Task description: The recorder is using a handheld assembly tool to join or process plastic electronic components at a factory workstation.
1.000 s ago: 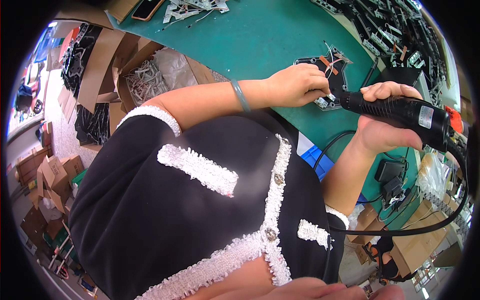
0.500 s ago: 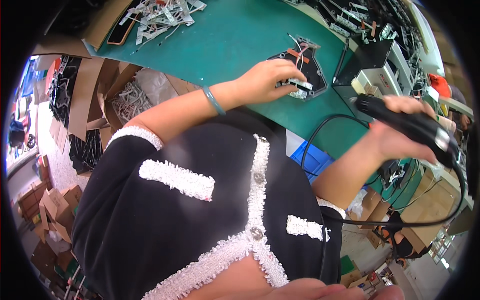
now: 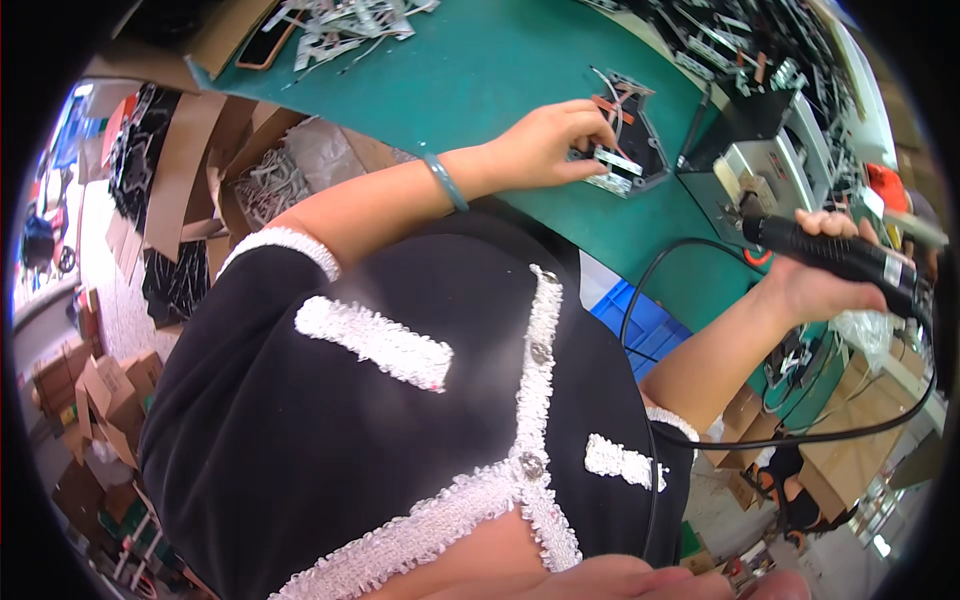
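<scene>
My right hand (image 3: 820, 288) is wrapped round a black corded electric screwdriver (image 3: 835, 255). Its tip points left, at the front of a box-shaped grey and black screw feeder (image 3: 712, 205); whether they touch I cannot tell. My left hand (image 3: 560, 142) pinches a small silvery metal strip (image 3: 618, 162) at the near edge of a dark, angular plastic housing (image 3: 648, 150). A white wire (image 3: 612, 95) and copper-coloured strips lie in that housing, which rests on the green table (image 3: 480, 85). The left fingertips partly cover the metal strip.
Metal strips with wires (image 3: 360, 30) are heaped at the far left, beside a phone (image 3: 266, 42). More metal and black parts (image 3: 715, 45) lie at the far right. The screwdriver's cable (image 3: 790, 440) loops past my right arm. A blue crate (image 3: 640, 318) sits below the table edge.
The screwdriver has come down and its tip now sits at the screw feeder's front. My left hand stays at the housing, still pinching the strip. The whole view has shifted slightly.
</scene>
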Action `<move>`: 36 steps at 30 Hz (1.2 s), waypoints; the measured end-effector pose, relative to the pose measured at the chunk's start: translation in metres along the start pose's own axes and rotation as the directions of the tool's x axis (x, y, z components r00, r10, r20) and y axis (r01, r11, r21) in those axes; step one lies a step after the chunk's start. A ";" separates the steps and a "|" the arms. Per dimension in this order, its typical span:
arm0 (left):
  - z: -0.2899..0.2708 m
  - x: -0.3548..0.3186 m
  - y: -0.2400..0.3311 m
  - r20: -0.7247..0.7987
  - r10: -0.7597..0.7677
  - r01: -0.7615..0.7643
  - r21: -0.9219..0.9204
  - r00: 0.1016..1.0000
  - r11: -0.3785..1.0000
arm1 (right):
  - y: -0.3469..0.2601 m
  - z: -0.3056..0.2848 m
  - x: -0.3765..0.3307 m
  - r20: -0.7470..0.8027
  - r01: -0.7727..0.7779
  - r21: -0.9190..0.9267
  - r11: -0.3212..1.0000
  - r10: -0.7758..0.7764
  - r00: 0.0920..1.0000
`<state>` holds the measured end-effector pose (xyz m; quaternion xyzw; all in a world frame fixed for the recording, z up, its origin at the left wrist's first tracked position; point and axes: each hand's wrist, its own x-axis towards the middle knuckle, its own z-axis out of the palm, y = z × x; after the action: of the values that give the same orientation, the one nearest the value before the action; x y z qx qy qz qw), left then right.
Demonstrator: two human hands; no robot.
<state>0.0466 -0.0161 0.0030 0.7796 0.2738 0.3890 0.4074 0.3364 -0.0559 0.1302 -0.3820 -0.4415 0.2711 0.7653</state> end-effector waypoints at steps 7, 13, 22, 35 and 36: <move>0.001 0.000 -0.001 0.009 -0.038 0.038 -0.042 0.999 0.998 | 0.027 0.083 -0.040 0.296 -0.116 0.372 0.921 0.000 0.955; 0.004 0.000 -0.002 -0.003 -0.073 0.072 -0.095 0.997 0.993 | 0.055 0.107 -0.044 0.348 -0.119 0.244 0.962 0.028 0.937; 0.003 0.000 0.001 -0.013 -0.062 0.061 -0.070 0.998 0.996 | 0.052 0.110 -0.045 0.371 -0.146 0.261 0.954 0.040 0.928; 0.004 0.001 0.000 -0.043 -0.048 0.045 -0.066 0.998 0.997 | 0.048 0.129 -0.055 0.404 -0.075 0.005 0.997 0.066 0.912; 0.004 0.002 0.001 -0.048 -0.036 0.033 -0.061 0.998 0.998 | 0.047 0.130 -0.056 0.411 -0.083 -0.005 0.997 0.078 0.909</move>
<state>0.0507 -0.0171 0.0033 0.7524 0.2853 0.4088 0.4304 0.1918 -0.0264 0.1068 -0.3296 -0.5744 0.3793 0.6462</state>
